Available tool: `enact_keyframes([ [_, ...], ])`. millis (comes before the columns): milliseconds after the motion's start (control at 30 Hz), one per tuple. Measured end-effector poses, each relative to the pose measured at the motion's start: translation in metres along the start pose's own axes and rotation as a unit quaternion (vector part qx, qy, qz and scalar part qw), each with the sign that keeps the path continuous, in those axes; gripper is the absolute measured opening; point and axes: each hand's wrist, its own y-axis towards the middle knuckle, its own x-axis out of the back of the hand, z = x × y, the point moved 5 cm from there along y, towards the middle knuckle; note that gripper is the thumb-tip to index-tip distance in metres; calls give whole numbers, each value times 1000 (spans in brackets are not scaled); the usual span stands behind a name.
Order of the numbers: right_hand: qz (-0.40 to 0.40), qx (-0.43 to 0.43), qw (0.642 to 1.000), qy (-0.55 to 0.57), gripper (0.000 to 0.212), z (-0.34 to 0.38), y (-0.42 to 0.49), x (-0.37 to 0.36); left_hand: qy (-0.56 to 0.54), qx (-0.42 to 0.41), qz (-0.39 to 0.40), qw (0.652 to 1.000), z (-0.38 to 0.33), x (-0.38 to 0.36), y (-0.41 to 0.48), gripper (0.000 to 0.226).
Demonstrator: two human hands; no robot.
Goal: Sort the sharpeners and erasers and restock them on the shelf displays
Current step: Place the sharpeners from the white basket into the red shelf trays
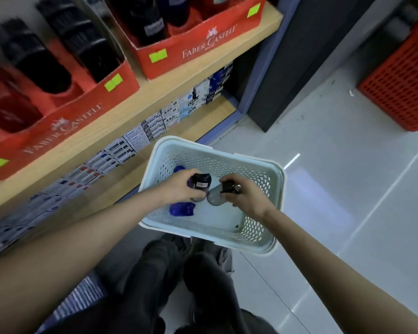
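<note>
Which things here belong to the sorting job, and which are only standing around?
Job: left hand holding dark blue sharpener; right hand holding grey-black sharpener; loose blue sharpener in basket; red display boxes.
Lying about: red crate; small boxes.

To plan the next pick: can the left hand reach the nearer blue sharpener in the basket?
Likely yes: the blue sharpener lies uncovered close by the left hand, though that hand holds a dark sharpener.
</note>
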Motion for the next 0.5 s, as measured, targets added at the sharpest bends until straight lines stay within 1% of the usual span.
enact_keyframes([
  [100,-5,28,1000,-6,34,27,-19,22,1,-26,-5,1000,-35,8,-21,46],
  [167,-15,42,999,1,35,45,-30,38,22,-59,-13,998,-64,17,-37,44],
  [267,-43,67,997,-18,38,73,-43,63,67,-96,-12,993,-111,30,-61,41],
  [367,-97,84,992,8,37,101,-56,87,79,-145,-58,985,-157,42,-80,43],
  [433,-147,111,983,26,30,120,-63,104,59,-179,-94,977,-185,49,-89,44],
  [500,-194,149,969,42,27,142,-66,125,52,-223,-149,962,-212,59,-97,45],
])
